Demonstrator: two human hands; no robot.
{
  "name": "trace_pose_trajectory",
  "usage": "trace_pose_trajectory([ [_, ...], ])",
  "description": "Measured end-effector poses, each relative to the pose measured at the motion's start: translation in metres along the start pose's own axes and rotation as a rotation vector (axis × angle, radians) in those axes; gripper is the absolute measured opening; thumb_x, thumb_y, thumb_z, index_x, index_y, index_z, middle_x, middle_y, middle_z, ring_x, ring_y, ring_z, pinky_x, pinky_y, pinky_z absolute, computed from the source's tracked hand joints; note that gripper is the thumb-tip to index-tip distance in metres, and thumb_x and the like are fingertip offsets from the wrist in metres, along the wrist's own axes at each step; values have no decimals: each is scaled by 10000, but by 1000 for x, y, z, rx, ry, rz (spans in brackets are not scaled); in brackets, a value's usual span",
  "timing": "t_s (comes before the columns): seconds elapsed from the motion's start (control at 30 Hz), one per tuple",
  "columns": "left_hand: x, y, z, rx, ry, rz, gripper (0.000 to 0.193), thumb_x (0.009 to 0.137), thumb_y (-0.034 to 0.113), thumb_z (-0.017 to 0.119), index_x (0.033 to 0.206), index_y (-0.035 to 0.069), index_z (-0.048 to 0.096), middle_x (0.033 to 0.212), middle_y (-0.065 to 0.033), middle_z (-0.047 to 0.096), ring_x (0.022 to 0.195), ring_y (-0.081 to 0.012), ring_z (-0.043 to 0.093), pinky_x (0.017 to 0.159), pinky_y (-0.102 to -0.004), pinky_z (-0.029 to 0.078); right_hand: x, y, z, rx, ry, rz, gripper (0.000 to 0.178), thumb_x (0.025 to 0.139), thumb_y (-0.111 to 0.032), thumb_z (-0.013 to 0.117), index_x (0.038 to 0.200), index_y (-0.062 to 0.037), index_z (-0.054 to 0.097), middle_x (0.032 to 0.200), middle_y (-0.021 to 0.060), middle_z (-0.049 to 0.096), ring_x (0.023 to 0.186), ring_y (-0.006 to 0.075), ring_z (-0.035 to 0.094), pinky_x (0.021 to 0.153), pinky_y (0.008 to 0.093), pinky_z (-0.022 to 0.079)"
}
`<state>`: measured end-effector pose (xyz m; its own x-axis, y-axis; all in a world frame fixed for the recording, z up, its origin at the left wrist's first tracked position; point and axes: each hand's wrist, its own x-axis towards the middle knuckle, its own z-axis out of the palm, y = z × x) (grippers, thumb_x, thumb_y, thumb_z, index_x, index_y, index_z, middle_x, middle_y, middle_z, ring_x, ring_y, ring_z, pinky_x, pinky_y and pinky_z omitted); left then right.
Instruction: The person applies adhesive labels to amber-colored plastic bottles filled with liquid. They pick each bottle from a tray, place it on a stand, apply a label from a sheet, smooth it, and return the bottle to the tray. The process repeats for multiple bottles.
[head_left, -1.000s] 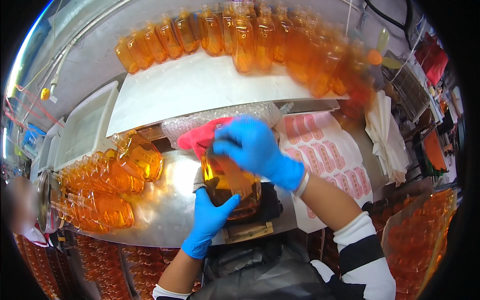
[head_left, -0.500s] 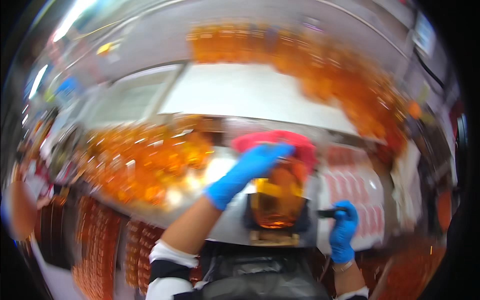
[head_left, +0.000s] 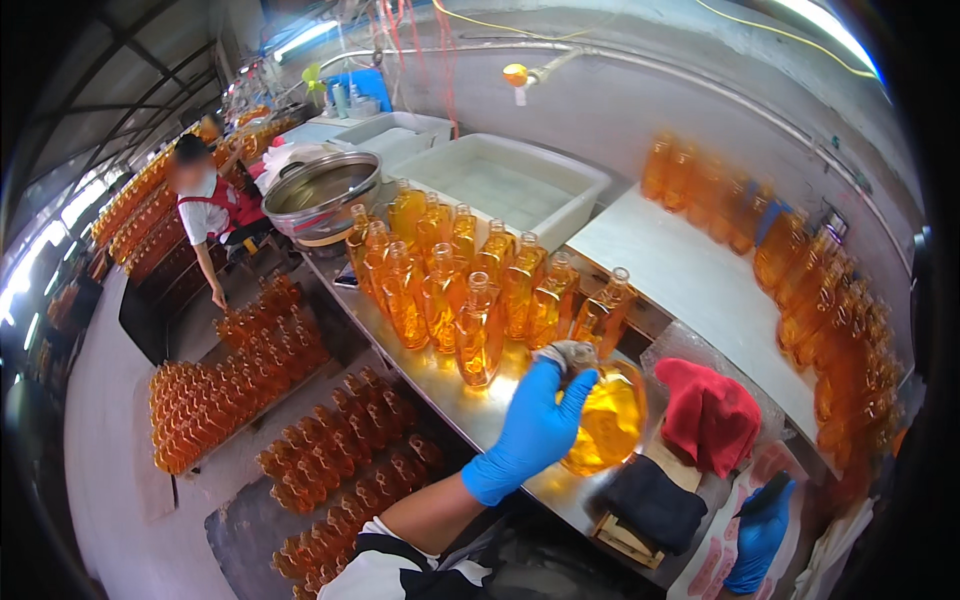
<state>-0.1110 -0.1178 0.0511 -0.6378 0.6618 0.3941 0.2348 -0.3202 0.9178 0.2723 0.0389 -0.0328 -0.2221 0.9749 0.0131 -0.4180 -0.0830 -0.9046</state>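
Observation:
My left hand (head_left: 530, 420), in a blue glove, is closed round the neck end of an amber glass bottle (head_left: 608, 418), held tilted at the table's near side. Something grey shows at its fingertips; I cannot make out what. Several similar amber bottles (head_left: 480, 335) stand upright just beyond it. At the lower right my gloved right hand (head_left: 760, 540) is closed on a short black tool (head_left: 765, 495), whose kind I cannot tell. It is over a sheet with pink printed shapes (head_left: 705, 560). Between the hands a black cloth pad (head_left: 655, 503) covers a wooden block (head_left: 627, 543).
A red cloth (head_left: 708, 415) lies beyond the pad. Amber bottles (head_left: 840, 330) line a white board (head_left: 650, 235). A steel pot (head_left: 322, 195) and white tub (head_left: 500, 180) stand farther back. At left, a co-worker (head_left: 210, 200) reaches toward rows of bottles (head_left: 235, 385) below table level.
The view has swung left. My left hand, earlier over the bottle at the black pad, now holds it left of the pad, by the standing bottles. The right hand keeps the black tool.

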Motion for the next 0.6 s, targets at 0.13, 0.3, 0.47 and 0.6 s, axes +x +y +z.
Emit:
trace_pose_trajectory([
  [0.13, 15, 5, -34, 596, 185, 152, 207, 840, 111, 592, 1011, 1, 550, 947, -137, 599, 866, -257, 600, 781, -313, 462, 18, -13, 26, 170, -222, 134, 309, 946, -217, 415, 1226, -93, 462, 1016, 26, 580, 785, 109, 553, 682, 218, 456],
  [0.3, 38, -39, -42, 740, 418, 230, 219, 780, 132, 629, 963, 18, 590, 924, -173, 583, 873, -339, 558, 771, -388, 441, 43, -36, 68, 371, -129, 312, 256, 915, -344, 460, 885, -153, 627, 870, -4, 665, 794, 146, 620, 705, 305, 481],
  [0.47, 42, -50, -46, 656, 464, 161, 265, 842, 108, 579, 1080, -5, 549, 1067, -157, 559, 994, -271, 528, 897, -347, 395, 93, -38, 126, 272, -28, 253, 285, 907, -287, 505, 673, -127, 537, 563, 3, 494, 519, 124, 488, 536, 232, 426],
  [0.6, 34, -33, -50, 771, 543, 274, 302, 866, 99, 532, 1135, -31, 488, 1097, -167, 541, 1006, -256, 533, 895, -351, 413, 152, -67, 187, -478, -24, -132, 363, 835, -364, 589, 732, -17, 614, 581, 1, 515, 602, 118, 530, 548, 265, 428],
])
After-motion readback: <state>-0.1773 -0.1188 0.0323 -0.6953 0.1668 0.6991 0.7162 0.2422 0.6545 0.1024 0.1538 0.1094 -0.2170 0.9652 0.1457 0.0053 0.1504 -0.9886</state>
